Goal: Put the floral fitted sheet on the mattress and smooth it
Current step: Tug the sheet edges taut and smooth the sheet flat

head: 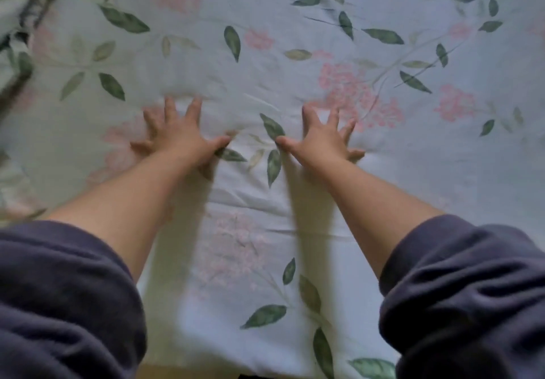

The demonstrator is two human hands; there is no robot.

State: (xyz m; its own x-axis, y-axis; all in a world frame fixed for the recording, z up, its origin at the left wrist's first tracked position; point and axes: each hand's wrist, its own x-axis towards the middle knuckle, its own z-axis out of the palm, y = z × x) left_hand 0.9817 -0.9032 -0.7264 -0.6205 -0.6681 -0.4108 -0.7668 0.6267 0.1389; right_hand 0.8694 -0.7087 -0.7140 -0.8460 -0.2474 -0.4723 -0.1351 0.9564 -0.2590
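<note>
The floral fitted sheet [295,39], pale with green leaves and pink flower clusters, covers the mattress across almost the whole view. My left hand [177,133] lies flat on it with fingers spread, left of centre. My right hand [323,135] lies flat with spread fingers a little to the right, thumbs pointing at each other. Both arms reach forward from rolled dark blue sleeves. Small wrinkles run through the fabric around and beyond the fingertips. The mattress itself is hidden under the sheet.
The sheet's near edge [224,370] falls at the bottom of the view, with a strip of tan floor below it. At the top left the fabric [20,10] bunches in blurred folds.
</note>
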